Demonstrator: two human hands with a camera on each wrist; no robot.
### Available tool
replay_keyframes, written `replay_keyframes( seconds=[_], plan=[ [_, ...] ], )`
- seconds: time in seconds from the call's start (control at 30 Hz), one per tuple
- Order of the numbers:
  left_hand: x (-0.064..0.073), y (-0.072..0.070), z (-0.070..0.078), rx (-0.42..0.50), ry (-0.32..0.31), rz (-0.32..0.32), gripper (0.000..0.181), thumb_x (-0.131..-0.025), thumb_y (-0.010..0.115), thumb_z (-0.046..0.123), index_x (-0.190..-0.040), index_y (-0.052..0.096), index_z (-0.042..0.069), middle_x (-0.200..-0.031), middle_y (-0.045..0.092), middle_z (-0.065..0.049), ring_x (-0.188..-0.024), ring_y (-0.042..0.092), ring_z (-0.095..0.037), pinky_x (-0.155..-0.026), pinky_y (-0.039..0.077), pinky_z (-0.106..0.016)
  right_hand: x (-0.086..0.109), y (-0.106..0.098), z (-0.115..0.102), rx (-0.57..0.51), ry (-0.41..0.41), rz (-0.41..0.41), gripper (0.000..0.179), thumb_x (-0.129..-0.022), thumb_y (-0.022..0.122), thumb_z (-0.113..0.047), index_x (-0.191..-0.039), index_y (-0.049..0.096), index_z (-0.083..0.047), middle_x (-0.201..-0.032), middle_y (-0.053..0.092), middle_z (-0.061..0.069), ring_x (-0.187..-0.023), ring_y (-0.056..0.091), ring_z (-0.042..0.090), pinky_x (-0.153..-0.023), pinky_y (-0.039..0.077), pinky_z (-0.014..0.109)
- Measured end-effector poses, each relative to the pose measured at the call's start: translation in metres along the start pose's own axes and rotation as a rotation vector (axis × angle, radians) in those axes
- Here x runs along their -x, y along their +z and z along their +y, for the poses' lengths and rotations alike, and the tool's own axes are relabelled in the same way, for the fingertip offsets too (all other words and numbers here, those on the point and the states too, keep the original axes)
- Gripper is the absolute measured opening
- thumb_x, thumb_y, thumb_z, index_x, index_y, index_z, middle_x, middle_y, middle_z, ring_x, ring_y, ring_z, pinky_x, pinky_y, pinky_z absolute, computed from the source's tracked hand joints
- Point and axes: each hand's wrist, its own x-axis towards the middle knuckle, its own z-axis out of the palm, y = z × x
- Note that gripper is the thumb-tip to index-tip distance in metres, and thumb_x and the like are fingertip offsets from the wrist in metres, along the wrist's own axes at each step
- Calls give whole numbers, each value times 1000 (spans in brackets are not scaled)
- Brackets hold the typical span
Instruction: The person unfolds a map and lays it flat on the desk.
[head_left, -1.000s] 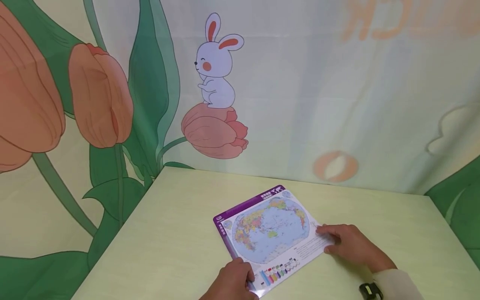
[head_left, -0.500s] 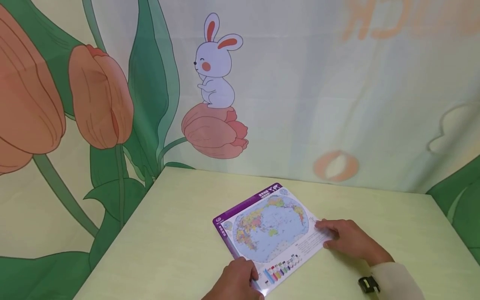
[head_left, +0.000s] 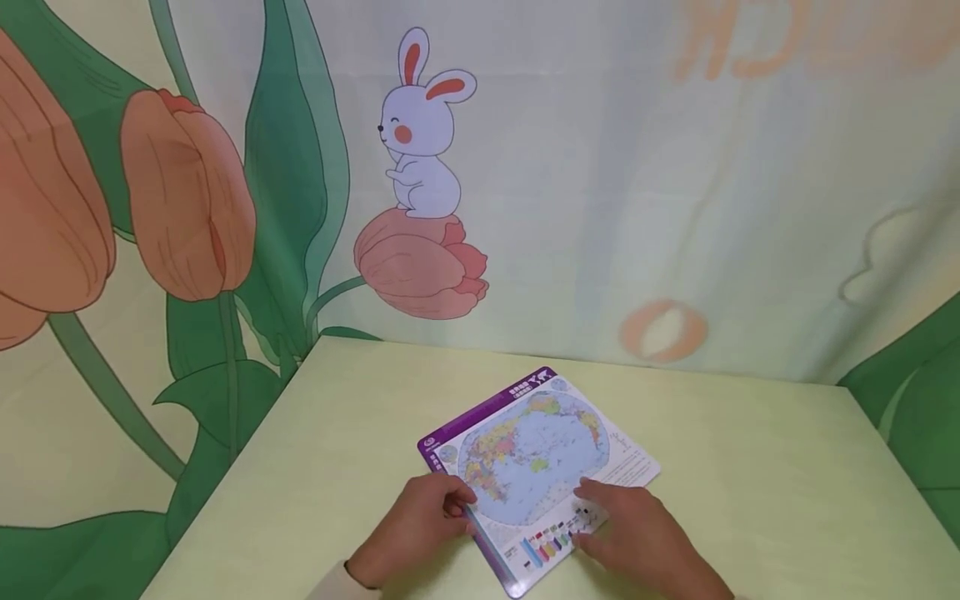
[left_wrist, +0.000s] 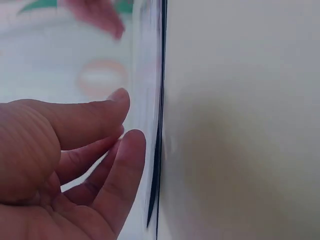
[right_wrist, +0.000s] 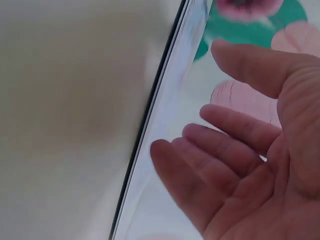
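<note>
A world map board [head_left: 536, 454] with a purple border lies at a slant on the table. Close to its lower left edge is my left hand [head_left: 420, 521], its thumb and fingers loosely bent and apart in the left wrist view, pinching nothing. Over the lower right part hovers my right hand [head_left: 637, 529]; the right wrist view shows its fingers spread and relaxed, with nothing in them. Seen edge-on from the left wrist, the board [left_wrist: 152, 90] is thin and layered, with a narrow dark gap along its edge.
The pale yellow-green table [head_left: 765, 483] extends around the board. Behind it hangs a cloth backdrop [head_left: 555, 208] printed with tulips and a white rabbit [head_left: 423, 158].
Both hands have let go of the board's edges. My left hand has moved up along the left side, and my right hand has moved left and down over the lower part.
</note>
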Motion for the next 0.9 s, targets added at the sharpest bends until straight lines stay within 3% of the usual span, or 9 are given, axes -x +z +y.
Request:
replay_keyframes(
  seconds=[0.13, 0.27, 0.37, 0.5, 0.6, 0.77, 0.83, 0.9],
  plan=[
    [-10, -27, -15, 24, -17, 48, 22, -89, 82, 3, -110, 75, 2, -105, 73, -7, -90, 66, -14, -78, 58, -24, 7, 11, -24, -46, 29, -92, 65, -76, 93, -43, -131, 74, -16, -135, 74, 2, -115, 72, 25, -100, 57, 48],
    [-23, -47, -26, 7, -83, 91, 21, -91, 81, 4, -111, 76, 6, -106, 73, -5, -94, 67, -16, -81, 59, -30, 10, 18, -42, -85, 27, -168, 62, -75, 93, -46, -126, 73, -16, -109, 76, -5, -84, 64, 13, -76, 54, 33],
    [-33, -58, -34, -36, -113, 124, 21, -91, 80, 2, -111, 77, 9, -106, 74, -3, -96, 68, -17, -83, 60, -33, 11, 24, -55, -97, 32, -206, 57, -76, 92, -48, -120, 72, -18, -94, 69, -9, -74, 55, 12, -69, 46, 30],
    [-44, -68, -44, -95, -131, 140, 25, -92, 78, 0, -115, 78, 10, -109, 75, -3, -103, 69, -20, -90, 61, -38, 10, 37, -62, -55, -25, -215, 70, -74, 90, -59, -124, 72, -14, -117, 77, 4, -95, 74, 26, -85, 60, 41],
    [-51, -74, -53, -122, -133, 115, 30, -91, 78, -1, -119, 77, 11, -114, 75, -3, -109, 68, -23, -97, 60, -43, 8, 56, -56, -18, -107, -191, 83, -75, 83, -72, -129, 70, -10, -136, 72, 14, -115, 73, 39, -95, 60, 49],
    [-60, -77, -65, -143, -134, 68, 40, -90, 82, 2, -127, 75, 15, -124, 74, -1, -116, 68, -22, -106, 56, -46, 5, 104, -34, 78, -258, -64, 86, -84, 58, -88, -125, 69, -13, -132, 74, 16, -108, 76, 35, -85, 63, 43],
    [-63, -77, -68, -154, -113, 54, 42, -89, 82, 2, -128, 75, 15, -125, 74, 0, -116, 68, -21, -105, 56, -46, 3, 109, -35, 108, -269, -53, 84, -86, 54, -89, -123, 69, -14, -131, 74, 16, -107, 77, 34, -84, 64, 42],
    [-66, -77, -69, -161, -85, 41, 42, -89, 82, 2, -128, 75, 16, -124, 74, 0, -115, 68, -21, -105, 57, -45, 2, 100, -44, 114, -242, -92, 75, -88, 61, -80, -121, 71, -13, -131, 74, 16, -108, 76, 35, -85, 63, 44]
  ],
)
